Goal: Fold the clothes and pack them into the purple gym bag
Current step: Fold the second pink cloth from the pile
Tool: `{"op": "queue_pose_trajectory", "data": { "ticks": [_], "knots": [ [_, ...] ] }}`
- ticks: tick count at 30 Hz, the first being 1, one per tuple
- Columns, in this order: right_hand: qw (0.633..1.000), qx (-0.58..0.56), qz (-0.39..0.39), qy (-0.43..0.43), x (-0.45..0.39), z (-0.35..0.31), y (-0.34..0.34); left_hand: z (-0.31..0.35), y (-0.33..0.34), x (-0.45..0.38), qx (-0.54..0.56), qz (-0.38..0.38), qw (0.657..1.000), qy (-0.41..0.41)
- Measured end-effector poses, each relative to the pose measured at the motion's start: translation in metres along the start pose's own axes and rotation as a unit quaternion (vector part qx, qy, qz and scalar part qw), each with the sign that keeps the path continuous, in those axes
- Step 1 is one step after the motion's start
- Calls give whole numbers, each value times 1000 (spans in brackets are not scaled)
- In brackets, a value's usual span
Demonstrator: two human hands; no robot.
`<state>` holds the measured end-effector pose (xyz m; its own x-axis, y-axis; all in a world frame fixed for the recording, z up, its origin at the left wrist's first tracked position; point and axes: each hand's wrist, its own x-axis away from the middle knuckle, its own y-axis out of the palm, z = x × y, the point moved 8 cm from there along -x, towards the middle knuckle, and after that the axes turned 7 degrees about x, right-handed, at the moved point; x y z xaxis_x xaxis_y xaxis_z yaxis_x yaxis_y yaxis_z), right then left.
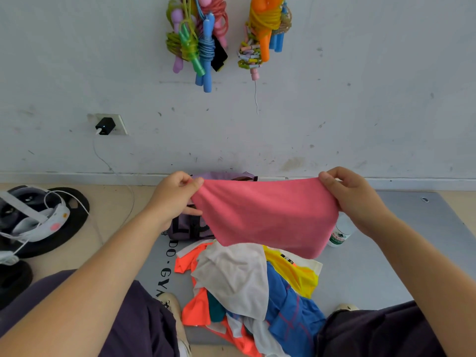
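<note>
Both hands, left [177,194] and right [353,199], pinch a pink cloth [268,215] over the grey mat [386,266]; jump ropes [198,39] hang on the wall [360,99] at twelve o'clock.

Bare forearms; dark purple trousers [139,318]; pale beige shoes [175,305]

A flat grey exercise mat [401,269] with dark lettering covers the lower centre and right of the frame, lying on a beige floor [113,202] that shows at the left. On the mat, at lower centre, lies a loose heap of orange, white, blue and yellow clothes [247,292]. Just above it rests a purple fabric gym bag [190,229] with black letters. A clear plastic bottle with a green label [340,234] stands at centre right. Black round weight plates [64,228] lie on the floor at far left.
</note>
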<state>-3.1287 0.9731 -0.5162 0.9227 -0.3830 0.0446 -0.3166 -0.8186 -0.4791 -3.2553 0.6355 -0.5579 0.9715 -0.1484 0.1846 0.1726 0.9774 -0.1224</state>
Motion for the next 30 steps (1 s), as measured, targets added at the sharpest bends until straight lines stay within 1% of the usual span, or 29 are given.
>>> {"op": "queue_pose_trajectory", "data": {
  "ticks": [2,4,6,10,13,15,17,21,26,28,30],
  "knots": [
    [999,-37,-2,12,0,1,0,6,-1,0,18,15,1000,12],
    [996,-83,-13,33,0,3,2,13,-7,0,-12,47,998,40],
    [990,-126,-34,46,0,4,6,17,-12,0,-17,72,996,55],
    [990,-123,-29,66,-1,8,7,18,-16,0,-12,98,994,54],
    [991,-108,-31,77,1,9,12,12,-7,-1,34,64,997,28],
    [988,-121,-55,75,4,6,20,11,1,1,49,41,998,22],
    [983,-135,-101,68,11,0,33,11,11,5,56,19,998,22],
    [970,-99,-220,23,31,-19,63,16,36,19,55,-35,997,32],
    [939,-118,-321,-24,51,-42,87,20,65,37,62,-110,992,26],
    [940,-111,-320,-46,53,-50,89,22,75,45,58,-130,990,24],
    [958,-82,-268,-56,49,-54,86,24,83,52,63,-146,987,20]
  ]
}}
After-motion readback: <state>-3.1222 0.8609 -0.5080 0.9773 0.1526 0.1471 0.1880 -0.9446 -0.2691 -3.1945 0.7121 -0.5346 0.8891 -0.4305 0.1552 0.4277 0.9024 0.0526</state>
